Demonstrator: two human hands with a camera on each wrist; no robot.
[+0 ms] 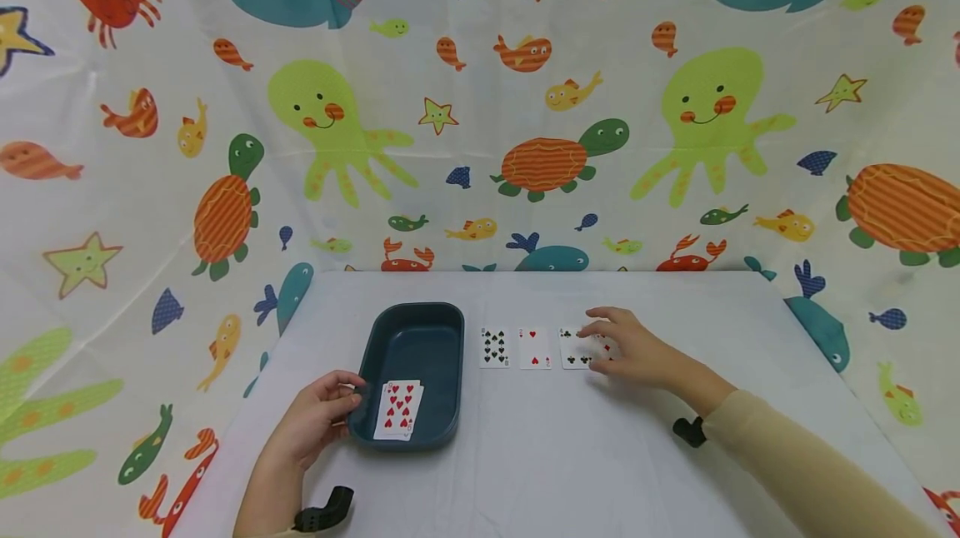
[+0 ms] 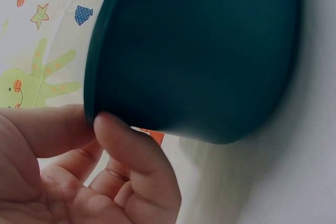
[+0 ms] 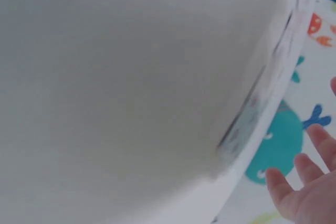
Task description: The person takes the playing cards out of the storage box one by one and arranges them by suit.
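Observation:
My left hand (image 1: 317,415) pinches the left rim of a dark teal tray (image 1: 447,371) between thumb and finger, as the left wrist view shows. Inside the tray lies a small overlapping stack of playing cards (image 1: 400,409), a heart card on top. To the tray's right, a row of face-up cards lies on the table: a black spade card (image 1: 494,348), a two of hearts (image 1: 535,349), a black club card (image 1: 573,352) and a red diamond card (image 1: 606,347). My right hand (image 1: 628,346) is over the last two, fingers spread, partly covering them; the right wrist view shows its fingers apart with nothing between them.
A white cloth covers the table (image 1: 540,446). Behind and beside it hangs a curtain (image 1: 480,163) printed with sea animals. Black wrist straps (image 1: 326,510) are on both arms.

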